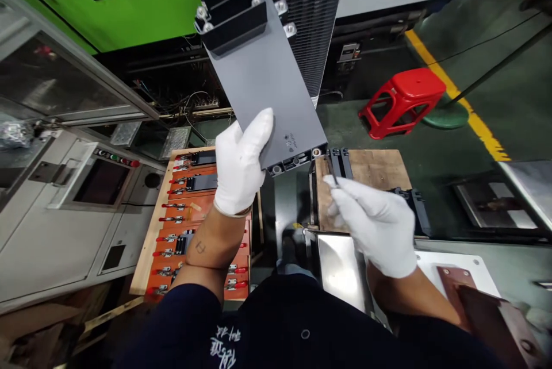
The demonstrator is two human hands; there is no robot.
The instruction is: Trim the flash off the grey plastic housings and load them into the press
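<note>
My left hand [244, 165], in a white glove, grips a grey moulded plastic part [271, 79] by its lower left side, thumb across the flat face. Black ribbed channels and several round metal inserts sit at the part's upper end. At its lower end are small holes and another ring-shaped insert. My right hand [375, 219], gloved too, is pinched around a thin dark tool [333, 166] just below the part's lower right corner. The tool's exact kind is too blurred to tell. Whether its tip touches the part, I cannot tell.
On the left, an orange fixture board [202, 199] carries red-handled toggle clamps and dark parts. More dark parts [340, 163] lie on a wooden board [375, 170] at right. Beyond are a red stool [403, 99] and a green machine [142, 18]. A control panel [101, 179] stands left.
</note>
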